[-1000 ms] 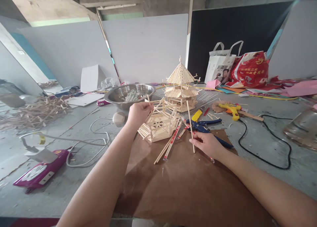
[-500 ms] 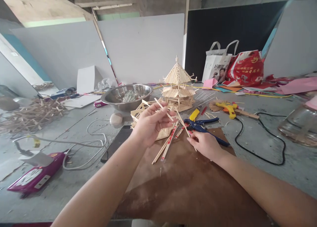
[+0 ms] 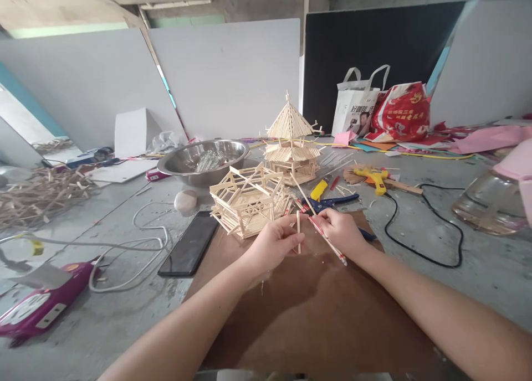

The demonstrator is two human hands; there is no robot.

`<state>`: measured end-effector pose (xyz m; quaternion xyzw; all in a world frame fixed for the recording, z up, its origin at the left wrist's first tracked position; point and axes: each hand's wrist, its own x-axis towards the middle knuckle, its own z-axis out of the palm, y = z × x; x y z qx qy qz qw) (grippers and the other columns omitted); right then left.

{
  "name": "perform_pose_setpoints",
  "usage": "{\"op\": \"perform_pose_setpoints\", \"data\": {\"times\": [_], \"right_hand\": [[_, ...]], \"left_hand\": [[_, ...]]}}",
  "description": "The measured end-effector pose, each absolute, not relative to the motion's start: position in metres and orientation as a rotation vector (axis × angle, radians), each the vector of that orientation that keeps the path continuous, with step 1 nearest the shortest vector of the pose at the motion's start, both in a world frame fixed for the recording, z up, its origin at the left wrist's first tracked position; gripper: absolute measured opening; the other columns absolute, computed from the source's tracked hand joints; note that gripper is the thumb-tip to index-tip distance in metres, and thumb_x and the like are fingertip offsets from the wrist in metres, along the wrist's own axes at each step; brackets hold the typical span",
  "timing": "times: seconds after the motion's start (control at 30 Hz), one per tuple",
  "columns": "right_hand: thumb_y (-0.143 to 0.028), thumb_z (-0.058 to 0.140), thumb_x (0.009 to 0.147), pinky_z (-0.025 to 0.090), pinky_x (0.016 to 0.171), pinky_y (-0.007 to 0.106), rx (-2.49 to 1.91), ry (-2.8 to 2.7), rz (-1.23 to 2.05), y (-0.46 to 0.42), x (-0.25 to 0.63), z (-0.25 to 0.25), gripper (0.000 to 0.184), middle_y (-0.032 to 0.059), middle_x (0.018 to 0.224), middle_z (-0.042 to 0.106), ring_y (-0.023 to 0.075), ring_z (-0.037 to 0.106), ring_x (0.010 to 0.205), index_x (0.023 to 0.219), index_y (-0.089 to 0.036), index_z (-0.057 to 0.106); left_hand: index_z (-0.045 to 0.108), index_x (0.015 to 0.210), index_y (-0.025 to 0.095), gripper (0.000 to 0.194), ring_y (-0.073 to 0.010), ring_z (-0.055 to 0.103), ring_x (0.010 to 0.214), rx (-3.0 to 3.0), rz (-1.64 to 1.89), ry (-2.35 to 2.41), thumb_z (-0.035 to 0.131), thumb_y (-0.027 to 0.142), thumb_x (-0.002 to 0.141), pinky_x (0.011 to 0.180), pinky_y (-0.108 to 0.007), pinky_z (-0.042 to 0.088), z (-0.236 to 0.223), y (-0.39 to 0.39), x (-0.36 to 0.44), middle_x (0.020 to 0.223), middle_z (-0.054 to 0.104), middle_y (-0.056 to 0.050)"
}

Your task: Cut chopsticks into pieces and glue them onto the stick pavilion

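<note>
My left hand [image 3: 274, 241] pinches a short wooden stick [image 3: 298, 231] upright between thumb and fingers, above the brown board [image 3: 316, 325]. Close by on the right, my right hand [image 3: 341, 232] is closed around a longer wooden stick [image 3: 304, 197] slanting up to the left. A red-and-white plastic wrapper [image 3: 334, 250] runs along the thumb side of that hand; whether it is gripped cannot be told. Just behind my hands stands an open-topped stick frame [image 3: 249, 204], and beyond it a stick pagoda [image 3: 291, 129] with a pointed roof. Blue-handled cutters [image 3: 344, 200] lie partly behind my right hand.
A phone [image 3: 189, 245] and a cable lie left, near a purple power strip [image 3: 45, 303]. A steel bowl [image 3: 203, 173] stands behind. To the right are a yellow glue gun [image 3: 376, 180] with its black cord and a clear jar [image 3: 482, 204]. Bags [image 3: 399, 115] stand at the back.
My left hand came away from the stick frame, bringing the short stick down beside my right hand. The long stick in my right hand tilted left. The view shifted slightly right.
</note>
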<state>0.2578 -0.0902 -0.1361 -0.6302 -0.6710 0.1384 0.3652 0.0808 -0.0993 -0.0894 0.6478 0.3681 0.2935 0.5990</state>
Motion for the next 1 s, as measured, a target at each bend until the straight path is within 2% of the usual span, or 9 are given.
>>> {"op": "perform_pose_setpoints", "data": {"times": [0.1, 0.2, 0.27, 0.37, 0.53, 0.67, 0.77, 0.87, 1.0], "right_hand": [[-0.036, 0.036, 0.079, 0.039, 0.051, 0.022, -1.493, -1.637, 0.484, -0.089, 0.258, -0.136, 0.031, 0.0017, 0.062, 0.063, 0.0116, 0.054, 0.050, 0.096, -0.017, 0.054], [-0.032, 0.033, 0.080, 0.043, 0.054, 0.023, -1.368, -1.598, 0.558, -0.089, 0.259, -0.134, 0.038, 0.0071, 0.092, 0.063, 0.0087, 0.053, 0.049, 0.112, -0.016, 0.044], [-0.030, 0.036, 0.078, 0.043, 0.058, 0.023, -1.329, -1.635, 0.495, -0.091, 0.261, -0.131, 0.034, 0.0076, 0.098, 0.060, 0.0099, 0.056, 0.057, 0.106, -0.017, 0.049], [-0.030, 0.041, 0.076, 0.042, 0.062, 0.023, -1.344, -1.741, 0.348, -0.094, 0.265, -0.123, 0.024, 0.0046, 0.082, 0.064, 0.0131, 0.057, 0.067, 0.088, -0.017, 0.058], [-0.036, 0.042, 0.077, 0.037, 0.053, 0.020, -1.245, -1.945, 0.477, -0.103, 0.268, -0.113, 0.026, 0.0006, 0.063, 0.060, 0.0104, 0.050, 0.055, 0.073, -0.016, 0.059], [-0.038, 0.045, 0.075, 0.038, 0.057, 0.020, -1.112, -2.166, 0.664, -0.108, 0.261, -0.114, 0.026, 0.0005, 0.068, 0.062, 0.0103, 0.052, 0.060, 0.077, -0.016, 0.059], [-0.037, 0.045, 0.076, 0.037, 0.060, 0.020, -1.109, -2.264, 0.652, -0.108, 0.257, -0.116, 0.025, 0.0005, 0.070, 0.063, 0.0104, 0.053, 0.062, 0.076, -0.018, 0.060], [-0.038, 0.041, 0.078, 0.037, 0.060, 0.021, -1.217, -2.238, 0.512, -0.104, 0.263, -0.114, 0.027, 0.0005, 0.070, 0.063, 0.0110, 0.054, 0.064, 0.075, -0.019, 0.060], [-0.039, 0.041, 0.077, 0.036, 0.061, 0.025, -1.741, -1.995, 0.092, -0.093, 0.286, -0.110, 0.025, 0.0034, 0.081, 0.063, 0.0165, 0.056, 0.074, 0.080, -0.021, 0.057]], "left_hand": [[0.048, 0.111, 0.020, 0.043, -0.0090, 0.053, 0.056, 1.565, 0.671, 0.869, 0.054, 0.028, 0.069, 0.054, -0.021, 0.042, -0.098, -0.098, 0.080, 0.062, 0.057, 0.001], [0.049, 0.110, 0.019, 0.042, -0.0087, 0.051, 0.054, 1.586, 0.647, 0.880, 0.054, 0.029, 0.069, 0.051, -0.020, 0.040, -0.101, -0.096, 0.079, 0.063, 0.057, 0.001], [0.050, 0.106, 0.019, 0.040, -0.0083, 0.050, 0.051, 1.561, 0.614, 0.888, 0.055, 0.030, 0.068, 0.049, -0.020, 0.040, -0.101, -0.095, 0.079, 0.061, 0.058, 0.001], [0.051, 0.093, 0.017, 0.032, -0.0087, 0.052, 0.050, 1.460, 0.621, 0.930, 0.057, 0.034, 0.066, 0.049, -0.021, 0.040, -0.100, -0.093, 0.079, 0.062, 0.060, 0.001], [0.050, 0.074, 0.015, 0.027, -0.0121, 0.057, 0.063, 1.319, 0.769, 0.951, 0.059, 0.038, 0.064, 0.057, -0.023, 0.042, -0.103, -0.094, 0.082, 0.067, 0.060, -0.002], [0.054, 0.067, 0.013, 0.024, -0.0099, 0.052, 0.060, 1.453, 0.851, 0.954, 0.059, 0.036, 0.065, 0.061, -0.023, 0.040, -0.110, -0.095, 0.086, 0.065, 0.058, -0.001], [0.055, 0.066, 0.013, 0.022, -0.0099, 0.050, 0.063, 1.602, 0.875, 1.000, 0.055, 0.035, 0.068, 0.063, -0.023, 0.039, -0.112, -0.096, 0.086, 0.066, 0.057, -0.001], [0.055, 0.065, 0.014, 0.026, -0.0094, 0.049, 0.061, 1.698, 0.856, 1.029, 0.048, 0.038, 0.073, 0.061, -0.022, 0.039, -0.111, -0.097, 0.085, 0.064, 0.056, 0.000], [0.052, 0.070, 0.015, 0.027, -0.0085, 0.051, 0.053, 1.513, 0.729, 0.960, 0.047, 0.041, 0.073, 0.056, -0.022, 0.042, -0.112, -0.097, 0.085, 0.063, 0.053, 0.001]]}}
